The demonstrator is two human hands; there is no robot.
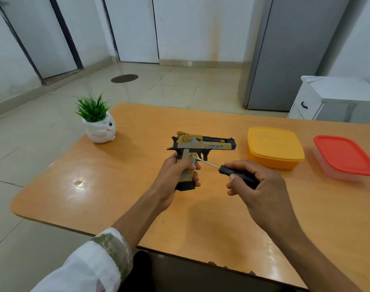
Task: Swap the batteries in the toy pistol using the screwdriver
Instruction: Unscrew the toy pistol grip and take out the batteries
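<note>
Left hand (175,175) is clasping the toy pistol (203,144) by its handle above the table (116,186) middle, right hand (259,186) is holding the screwdriver (232,172) slanted against that handle, so its tip is probably risking slipping and stripping the screw.

we see a bright, evenly soft-lit room. a white glare patch sits on the left of the orange surface (116,165), and the tiled floor (169,87) shines with pale reflections. shadows beside the potted plant (98,123) and yellow box (274,148) are faint. the door frames (66,34) lean and bow toward the edges. the toy pistol (201,144) is sharp, the screwdriver (232,172) shaft glints, and the near sleeve (91,264) is soft.
</note>
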